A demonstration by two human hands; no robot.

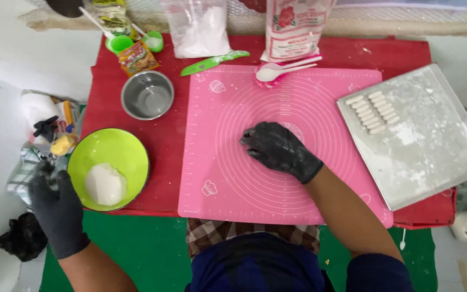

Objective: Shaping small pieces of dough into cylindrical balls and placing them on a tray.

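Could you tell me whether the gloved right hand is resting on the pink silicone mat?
Touching. The head view shows the right hand lying palm-down, fingers curled, on the pink mat near its middle, with no gap visible beneath the fingers.

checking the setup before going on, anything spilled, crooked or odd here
The metal tray sits askew, one corner past the red table edge, and is smeared with white flour. The pink mat also overhangs the front edge. The right hand presses on the mat; the left hand is off the table.

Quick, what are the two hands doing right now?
Left hand: open, empty, beside the green bowl.
Right hand: palm down on the pink mat; anything under it is hidden.
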